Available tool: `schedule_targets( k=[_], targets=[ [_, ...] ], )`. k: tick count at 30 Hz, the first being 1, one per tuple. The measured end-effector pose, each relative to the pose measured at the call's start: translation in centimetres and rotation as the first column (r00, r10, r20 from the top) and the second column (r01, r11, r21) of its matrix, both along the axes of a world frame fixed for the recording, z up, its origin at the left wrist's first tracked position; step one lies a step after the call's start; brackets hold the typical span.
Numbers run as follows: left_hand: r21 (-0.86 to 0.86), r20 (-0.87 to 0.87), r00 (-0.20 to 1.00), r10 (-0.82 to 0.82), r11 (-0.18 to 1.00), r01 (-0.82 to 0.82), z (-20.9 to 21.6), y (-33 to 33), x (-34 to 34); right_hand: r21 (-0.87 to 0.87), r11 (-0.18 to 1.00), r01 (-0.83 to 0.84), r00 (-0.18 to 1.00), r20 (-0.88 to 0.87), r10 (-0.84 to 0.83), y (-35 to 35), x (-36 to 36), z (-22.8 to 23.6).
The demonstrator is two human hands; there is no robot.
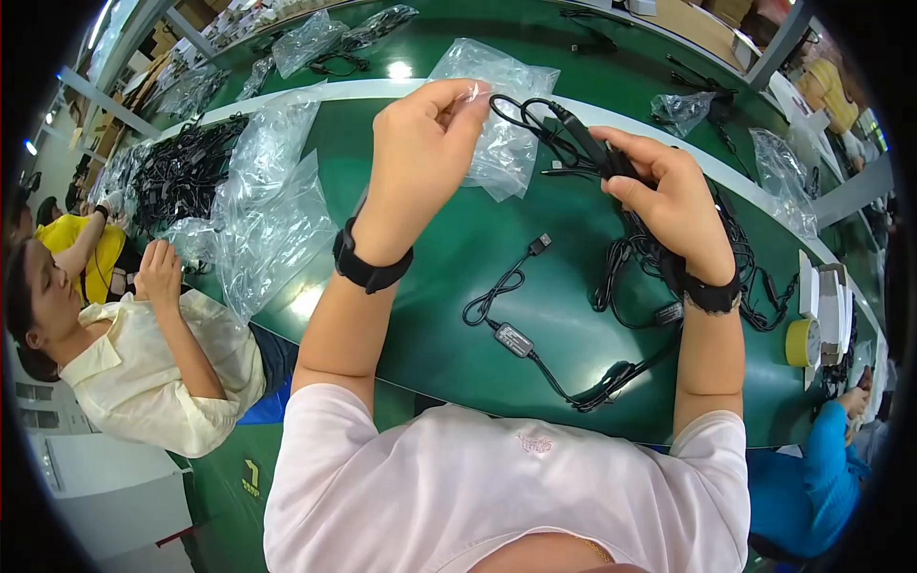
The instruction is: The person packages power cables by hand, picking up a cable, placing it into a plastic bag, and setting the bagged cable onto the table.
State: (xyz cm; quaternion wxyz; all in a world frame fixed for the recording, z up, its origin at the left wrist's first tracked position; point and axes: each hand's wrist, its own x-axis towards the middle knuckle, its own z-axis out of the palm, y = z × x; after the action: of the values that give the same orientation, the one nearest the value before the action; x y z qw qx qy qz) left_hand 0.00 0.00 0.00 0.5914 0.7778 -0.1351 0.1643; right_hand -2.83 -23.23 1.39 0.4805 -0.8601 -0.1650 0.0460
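Observation:
My left hand (425, 153) is closed in a pinch at the edge of a clear plastic bag (511, 158), which hangs over the far side of the green table. In my right hand (669, 196) is a coiled black cable (580, 129), its slim box-like part gripped between thumb and fingers. The cable's loop sits just in front of the bag. Below and between my forearms lies a black USB cable (514, 339) with a labelled inline box, its plug pointing away from me. More coiled black cables (616, 272) rest under my right wrist.
On the left are a heap of black cables (181, 177) and crumpled clear bags (272, 220). A roll of yellow tape (802, 342) stands by white boxes (834, 310) at right. A seated person (153, 363) works on my left, a blue sleeve (812, 477) shows right.

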Motion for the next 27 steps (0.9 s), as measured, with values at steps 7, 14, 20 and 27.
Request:
schedule_targets(
  k=[7, 14, 20, 27],
  targets=[
    [0.372, 0.67, 0.741, 0.043, 0.845, -0.385, -1.1, -1.1, 0.7, -0.115, 0.993, -0.006, 0.925, 0.377, 0.049, 1.0, -2.1, 0.7],
    [0.23, 0.5, 0.863, -0.074, 0.972, -0.05, 0.4, -2.1, -1.4, -0.14, 0.955, 0.262, 0.84, 0.521, -0.154, 0.6, -2.3, 0.7],
    [0.293, 0.587, 0.806, -0.081, 0.949, -0.118, -0.3, -3.1, -1.7, -0.359, 0.924, 0.134, 0.719, 0.677, 0.158, 2.5, -3.6, -0.7],
    [0.436, 0.657, 0.713, -0.245, 0.895, -0.094, -2.0, -5.8, -2.6, 0.811, 0.553, 0.191, 0.877, -0.393, 0.275, 0.8, 0.1, -1.6]
  ],
)
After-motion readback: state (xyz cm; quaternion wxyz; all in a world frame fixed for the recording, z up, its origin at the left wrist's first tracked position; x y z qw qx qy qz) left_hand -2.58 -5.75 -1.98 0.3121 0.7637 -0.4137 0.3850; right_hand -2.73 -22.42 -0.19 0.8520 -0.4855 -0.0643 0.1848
